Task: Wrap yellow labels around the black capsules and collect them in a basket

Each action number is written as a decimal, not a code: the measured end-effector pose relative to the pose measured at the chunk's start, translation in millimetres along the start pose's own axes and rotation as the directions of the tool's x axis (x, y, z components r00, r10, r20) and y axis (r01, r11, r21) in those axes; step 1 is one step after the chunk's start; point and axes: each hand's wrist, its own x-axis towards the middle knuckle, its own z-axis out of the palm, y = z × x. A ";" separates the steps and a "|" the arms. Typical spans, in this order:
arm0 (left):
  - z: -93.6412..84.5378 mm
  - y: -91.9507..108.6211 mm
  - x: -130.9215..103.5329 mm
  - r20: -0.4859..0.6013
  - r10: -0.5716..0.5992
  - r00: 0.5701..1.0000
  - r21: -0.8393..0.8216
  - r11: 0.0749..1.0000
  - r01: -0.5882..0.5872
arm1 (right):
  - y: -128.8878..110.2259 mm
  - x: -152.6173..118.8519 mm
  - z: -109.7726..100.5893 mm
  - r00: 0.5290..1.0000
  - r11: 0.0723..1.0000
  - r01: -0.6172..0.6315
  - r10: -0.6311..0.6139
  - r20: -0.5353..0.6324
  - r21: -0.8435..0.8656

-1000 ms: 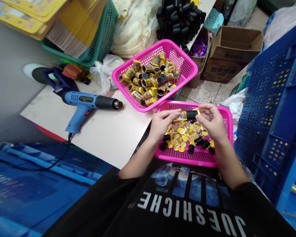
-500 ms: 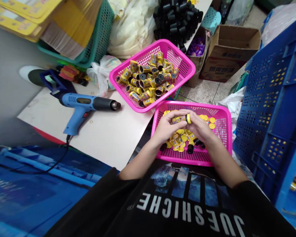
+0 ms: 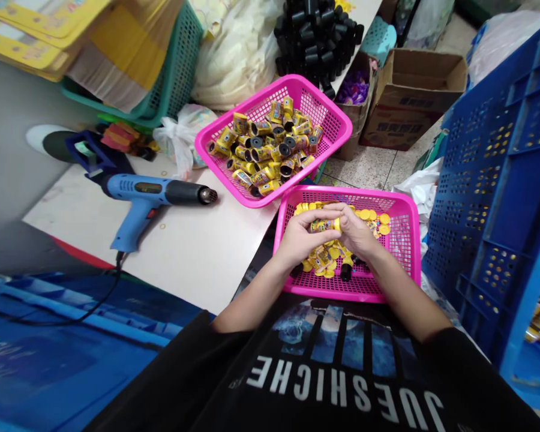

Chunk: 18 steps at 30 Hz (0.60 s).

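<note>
A small tube (image 3: 323, 225) with a yellow printed label lies between my hands, its yellow cap end toward the right. My left hand (image 3: 297, 237) is closed around its left part, thumb below and fingers above. My right hand (image 3: 356, 231) has its fingers closed at the cap end. Both are above the near pink basket (image 3: 347, 295), which holds loose yellow caps (image 3: 384, 229), printed label sleeves (image 3: 320, 259) and a few black tubes (image 3: 346, 272).
Beyond stands another pink basket (image 3: 246, 197) full of labelled tubes. A blue heat gun (image 3: 146, 191) lies on the white table (image 3: 193, 252), its cord trailing left. A tall blue crate (image 3: 481, 198) rises at right. Black tubes (image 3: 315, 42) are heaped at the back, near cardboard boxes (image 3: 398, 123).
The black band beside the yellow cap is no longer visible; the label now reaches the cap. My right-hand fingers have come closer over that end. The whole view has shifted slightly.
</note>
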 end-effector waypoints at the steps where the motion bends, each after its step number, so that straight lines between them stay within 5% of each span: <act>1: -0.6 -0.3 -0.6 0.005 0.002 1.000 -0.004 1.000 -0.002 | 1.3 0.0 -0.8 1.000 1.000 0.017 -0.017 0.001 0.004; 9: -5.5 -5.2 -1.8 0.058 0.003 0.998 -0.089 0.996 0.002 | -5.0 2.2 -1.3 0.984 0.974 0.175 -0.177 -0.003 -0.141; 15: -1.8 -11.7 -4.0 0.133 -0.155 0.979 -0.436 0.878 0.198 | -18.5 0.8 -6.2 0.999 0.999 0.048 -0.048 -0.014 0.019; 18: -22.6 -5.3 7.2 0.073 -0.053 0.996 -0.344 0.936 0.075 | -27.9 -2.8 -23.8 0.984 0.998 0.046 -0.051 -0.171 -0.029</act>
